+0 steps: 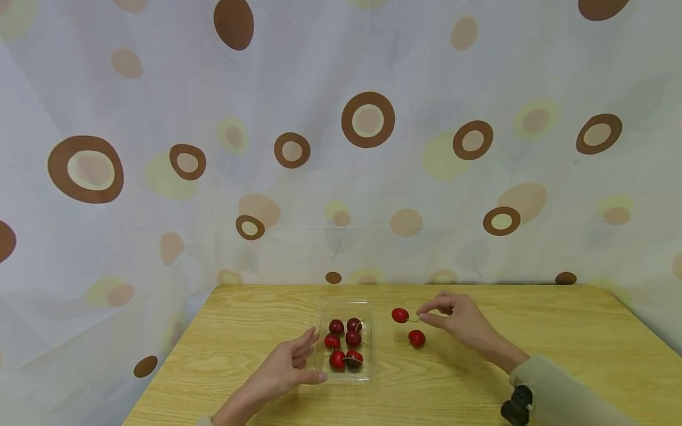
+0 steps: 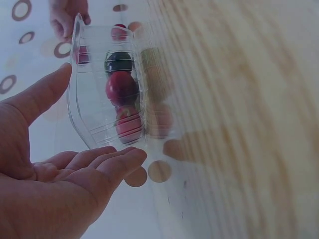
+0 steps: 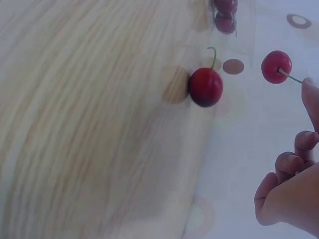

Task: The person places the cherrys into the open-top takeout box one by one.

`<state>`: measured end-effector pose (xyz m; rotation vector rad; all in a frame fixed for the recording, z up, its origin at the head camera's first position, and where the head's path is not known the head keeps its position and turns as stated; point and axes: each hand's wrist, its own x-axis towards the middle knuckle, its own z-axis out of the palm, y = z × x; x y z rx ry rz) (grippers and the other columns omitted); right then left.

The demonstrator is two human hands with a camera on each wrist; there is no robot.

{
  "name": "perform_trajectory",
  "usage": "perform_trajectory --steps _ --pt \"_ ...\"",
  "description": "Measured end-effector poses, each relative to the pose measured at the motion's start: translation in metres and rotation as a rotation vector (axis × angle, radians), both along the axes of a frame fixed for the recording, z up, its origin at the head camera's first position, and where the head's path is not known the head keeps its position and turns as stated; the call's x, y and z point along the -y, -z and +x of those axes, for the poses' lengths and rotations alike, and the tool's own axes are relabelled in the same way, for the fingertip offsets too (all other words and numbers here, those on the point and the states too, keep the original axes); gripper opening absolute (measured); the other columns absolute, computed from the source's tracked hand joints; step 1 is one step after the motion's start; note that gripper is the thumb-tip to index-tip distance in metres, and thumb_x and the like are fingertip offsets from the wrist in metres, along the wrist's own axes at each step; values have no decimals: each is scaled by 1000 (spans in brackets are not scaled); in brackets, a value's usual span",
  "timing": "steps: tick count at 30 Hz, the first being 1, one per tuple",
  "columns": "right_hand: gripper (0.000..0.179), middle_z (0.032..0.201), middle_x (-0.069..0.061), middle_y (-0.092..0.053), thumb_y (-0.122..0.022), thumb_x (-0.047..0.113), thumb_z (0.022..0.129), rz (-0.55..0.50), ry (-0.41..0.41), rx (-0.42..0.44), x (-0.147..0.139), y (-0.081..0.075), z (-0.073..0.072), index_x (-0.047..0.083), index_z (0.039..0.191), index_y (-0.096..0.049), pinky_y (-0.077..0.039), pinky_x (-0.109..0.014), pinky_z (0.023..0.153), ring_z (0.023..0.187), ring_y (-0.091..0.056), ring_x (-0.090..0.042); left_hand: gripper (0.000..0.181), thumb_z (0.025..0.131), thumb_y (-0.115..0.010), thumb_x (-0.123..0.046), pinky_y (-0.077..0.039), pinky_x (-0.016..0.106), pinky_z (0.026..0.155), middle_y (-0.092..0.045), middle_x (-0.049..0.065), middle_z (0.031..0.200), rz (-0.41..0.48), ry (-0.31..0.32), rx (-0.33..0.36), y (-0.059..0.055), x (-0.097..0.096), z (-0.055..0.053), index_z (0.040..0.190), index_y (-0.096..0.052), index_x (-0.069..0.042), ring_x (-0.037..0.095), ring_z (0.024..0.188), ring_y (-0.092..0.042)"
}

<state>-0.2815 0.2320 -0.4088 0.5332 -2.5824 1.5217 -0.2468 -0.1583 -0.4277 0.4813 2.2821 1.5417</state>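
Observation:
A clear plastic tray point(image 1: 346, 376) holds several dark red cherries point(image 2: 122, 88), some with stems. My left hand point(image 1: 290, 364) is at its near left corner, fingers extended along the side and the thumb by the rim. In the left wrist view, the left hand point(image 2: 75, 159) has its palm facing the tray wall. Right of the tray, my right hand point(image 1: 458, 319) pinches a bright red cherry point(image 3: 276, 66) by its stem between thumb and forefinger. This cherry hangs above the table in the right wrist view. Another cherry point(image 1: 417, 338) lies on the wood just below, its stem pointing left.
The light wooden table point(image 1: 224, 331) ends at a pale curtain point(image 1: 309, 195) printed with brown and yellow circles, which hangs along its back and left. A small black object point(image 1: 517, 405) sits at my right sleeve.

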Motion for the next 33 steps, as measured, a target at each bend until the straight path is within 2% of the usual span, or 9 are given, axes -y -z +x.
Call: perform_trajectory --steps 7,12,18,23,33 --pt "16 102 -6 -67 -78 17 98 -1 -44 17 15 -9 1 4 108 -81 -38 -34 70 85 -43 -21 98 94 -82 -16 -36 59 118 -27 28 166 7 5 -1 -1 -1 0 164 -18 7 53 148 -33" --pt "12 99 -5 -66 -78 18 98 -1 -59 23 28 -14 0 8 105 -82 -37 -36 72 84 -42 -21 98 94 -82 -16 -35 59 118 -27 29 166 8 4 -3 -2 -1 1 164 -18 8 53 148 -32" --pt "8 98 -7 -67 -78 17 98 -30 -119 16 45 -17 0 12 102 -83 -39 -38 74 84 -45 -23 99 94 -83 -16 -36 58 117 -27 29 166 14 6 -2 -3 -2 2 164 -17 8 52 149 -31" --pt "8 93 -6 -65 -77 15 98 -43 -166 14 62 -16 -2 10 102 -83 -33 -39 71 80 -39 -21 99 94 -83 -16 -36 57 117 -27 29 166 11 4 -1 -3 -2 2 164 -17 8 52 149 -31" --pt "7 89 -3 -63 -79 12 97 -19 -229 -9 93 -11 -5 10 100 -85 -32 -33 69 76 -41 -18 97 95 -82 -17 -36 57 118 -28 28 166 17 9 -7 -2 -2 1 164 -19 8 51 149 -32"
